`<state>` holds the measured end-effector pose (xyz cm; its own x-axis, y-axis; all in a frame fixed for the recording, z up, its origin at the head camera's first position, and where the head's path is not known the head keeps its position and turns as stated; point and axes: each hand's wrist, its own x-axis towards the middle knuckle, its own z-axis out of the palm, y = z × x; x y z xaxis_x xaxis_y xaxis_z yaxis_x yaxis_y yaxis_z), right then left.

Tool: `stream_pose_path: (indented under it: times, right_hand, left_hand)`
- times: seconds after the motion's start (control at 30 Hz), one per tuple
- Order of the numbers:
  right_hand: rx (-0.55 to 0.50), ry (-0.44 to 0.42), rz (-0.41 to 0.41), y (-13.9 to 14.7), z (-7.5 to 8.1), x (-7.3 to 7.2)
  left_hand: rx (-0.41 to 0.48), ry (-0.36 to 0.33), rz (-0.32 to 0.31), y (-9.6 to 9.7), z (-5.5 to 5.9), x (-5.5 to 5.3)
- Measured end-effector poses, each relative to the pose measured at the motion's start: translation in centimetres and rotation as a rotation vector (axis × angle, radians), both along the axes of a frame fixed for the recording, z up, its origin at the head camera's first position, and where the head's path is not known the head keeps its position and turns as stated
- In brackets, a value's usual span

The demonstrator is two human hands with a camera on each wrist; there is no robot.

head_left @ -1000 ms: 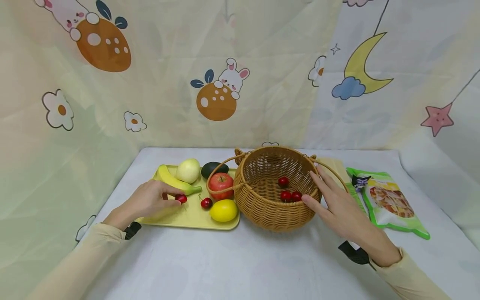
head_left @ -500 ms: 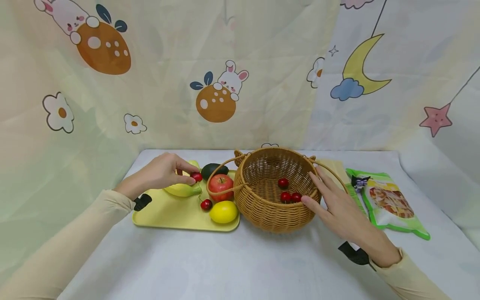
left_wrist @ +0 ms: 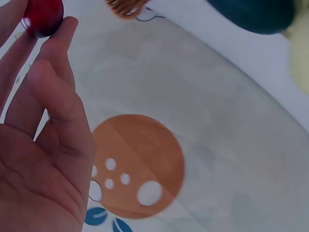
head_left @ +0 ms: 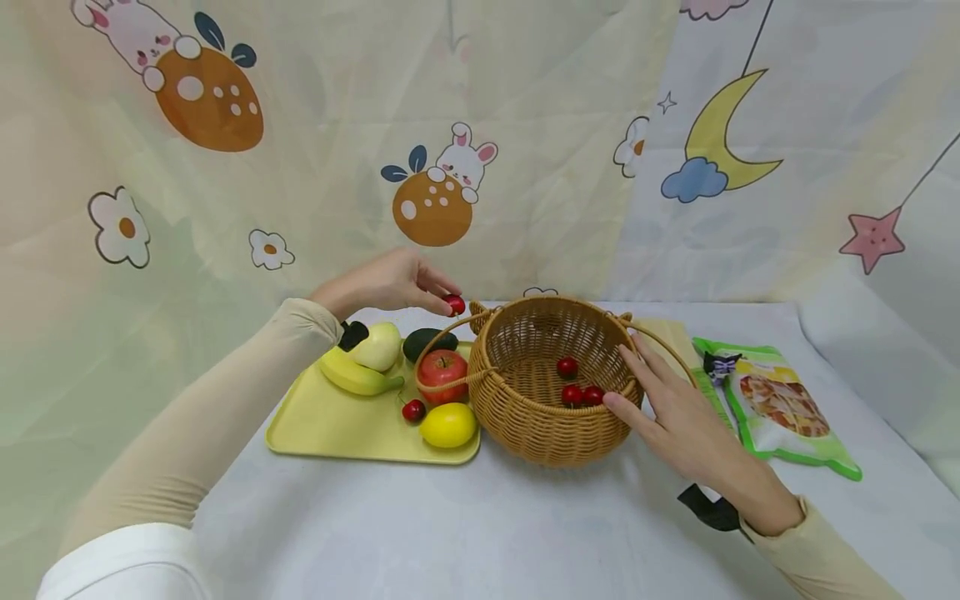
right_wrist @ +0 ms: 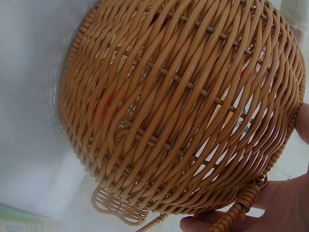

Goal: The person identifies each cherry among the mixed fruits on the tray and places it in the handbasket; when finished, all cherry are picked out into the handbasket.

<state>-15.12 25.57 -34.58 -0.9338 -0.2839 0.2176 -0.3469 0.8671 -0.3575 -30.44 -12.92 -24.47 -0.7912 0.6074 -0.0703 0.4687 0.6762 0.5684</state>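
Note:
In the head view my left hand (head_left: 393, 282) pinches a red cherry (head_left: 453, 305) at its fingertips, raised beside the left rim of the wicker basket (head_left: 551, 435). The left wrist view shows that cherry (left_wrist: 44, 18) between thumb and fingers. My right hand (head_left: 686, 421) rests on the basket's right rim, its fingers fairly straight. From the right wrist, the woven wall (right_wrist: 183, 106) fills the picture, with some fingers behind the handle (right_wrist: 236, 210). Inside the basket lie three cherries (head_left: 567, 367). Another cherry (head_left: 413, 410) with a stem lies on the yellow tray (head_left: 322, 429).
On the tray are a banana (head_left: 360, 379), a pale round fruit (head_left: 378, 344), a dark green avocado (head_left: 429, 342), an apple (head_left: 442, 373) and a lemon (head_left: 447, 426). The basket's left handle overlaps the apple. A green-edged food packet (head_left: 783, 400) lies to the right.
My left hand has lifted the cherry off the tray area, moving up and right toward the basket's left rim. The right hand and basket have stayed in place.

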Motion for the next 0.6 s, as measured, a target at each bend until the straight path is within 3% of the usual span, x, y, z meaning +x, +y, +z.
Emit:
stream_pose_path:
  times: [0.2,0.6]
  right_hand:
    - [-0.002,0.001,0.005,0.0,-0.3,0.0]
    - [-0.001,-0.001,0.011,0.0,-0.1,0.0]
  left_hand:
    - [0.03,-0.059,-0.049,3.9,0.7,-1.0]
    - [0.067,-0.125,-0.196,10.8,0.5,-1.8]
